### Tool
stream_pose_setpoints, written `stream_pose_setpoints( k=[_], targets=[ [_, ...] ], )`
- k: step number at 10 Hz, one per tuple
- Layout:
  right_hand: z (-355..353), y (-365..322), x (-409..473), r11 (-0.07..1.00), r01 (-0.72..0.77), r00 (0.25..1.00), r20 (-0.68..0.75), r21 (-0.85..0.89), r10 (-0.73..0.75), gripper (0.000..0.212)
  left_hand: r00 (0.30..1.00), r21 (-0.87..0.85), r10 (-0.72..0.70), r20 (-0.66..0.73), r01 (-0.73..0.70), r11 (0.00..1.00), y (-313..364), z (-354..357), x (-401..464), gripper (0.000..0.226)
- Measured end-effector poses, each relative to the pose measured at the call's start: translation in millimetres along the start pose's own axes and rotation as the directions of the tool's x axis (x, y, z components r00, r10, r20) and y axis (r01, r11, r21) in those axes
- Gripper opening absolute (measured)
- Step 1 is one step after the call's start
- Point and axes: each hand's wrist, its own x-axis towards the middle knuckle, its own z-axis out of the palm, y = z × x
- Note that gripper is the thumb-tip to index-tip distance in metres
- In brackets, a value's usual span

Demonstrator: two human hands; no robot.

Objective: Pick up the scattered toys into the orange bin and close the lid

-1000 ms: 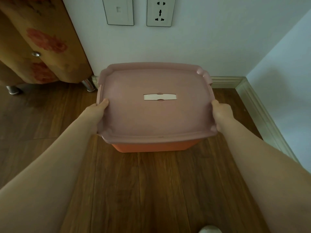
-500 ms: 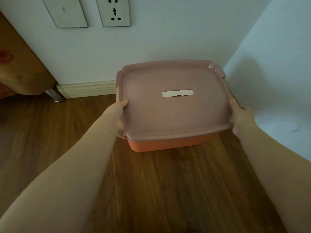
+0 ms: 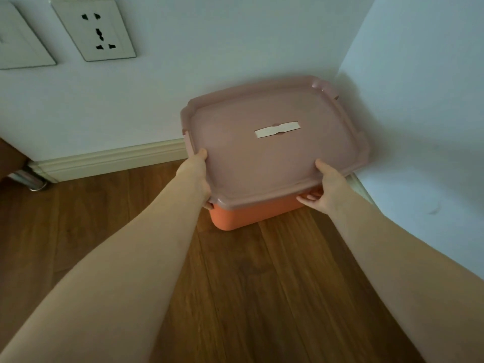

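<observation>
From the head view, the orange bin sat on the wooden floor in the upper right of the frame, pushed into the corner where the back wall met the side wall. Its pinkish lid lay on top, covering the whole opening, with a pale strip across its middle. Only the near orange side showed beneath the lid's overhanging rim, so I could not see any toys inside or tell whether the lid was snapped down. My left hand had its grip on the lid's left edge near the front corner: the thumb lay on top of the rim and the fingers were curled under it, mostly hidden. My right hand held the front right part of the rim, thumb resting on top of the lid and fingers curled underneath, their tips showing against the orange wall. Both forearms reached in from the lower corners of the frame. At the upper left a power socket was set in the back wall beside a blank plate at the frame's edge. A cream skirting board ran along the foot of that wall, and at the far left a metal furniture leg stood on the floor.
</observation>
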Motion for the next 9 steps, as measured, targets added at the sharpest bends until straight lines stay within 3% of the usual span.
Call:
stream_pose_setpoints(
  k=[3,4,7,8,9],
  targets=[
    [-3,-34,30,1.000,0.005,0.999,-0.044,-0.014,-0.006,0.064,1.000,0.003,0.007,-0.014,-0.007,1.000,21,48,32,0.066],
    [-2,-32,34,1.000,-0.003,0.998,-0.058,0.001,0.003,0.066,0.998,-0.033,0.046,-0.041,-0.047,0.998,21,49,39,0.057],
    [-7,-16,-1,0.972,0.123,0.977,-0.147,-0.203,-0.154,0.073,0.982,0.112,0.187,0.024,-0.188,0.976,21,24,34,0.078],
    [-10,-8,-24,0.918,0.175,0.936,-0.229,-0.356,-0.268,0.074,0.935,0.255,0.344,0.090,-0.356,0.899,29,13,4,0.073],
    [-8,-4,-56,0.691,0.419,0.808,-0.105,-0.589,-0.580,0.071,0.821,0.499,0.548,0.160,-0.546,0.673,28,-7,-35,0.068]
  ],
)
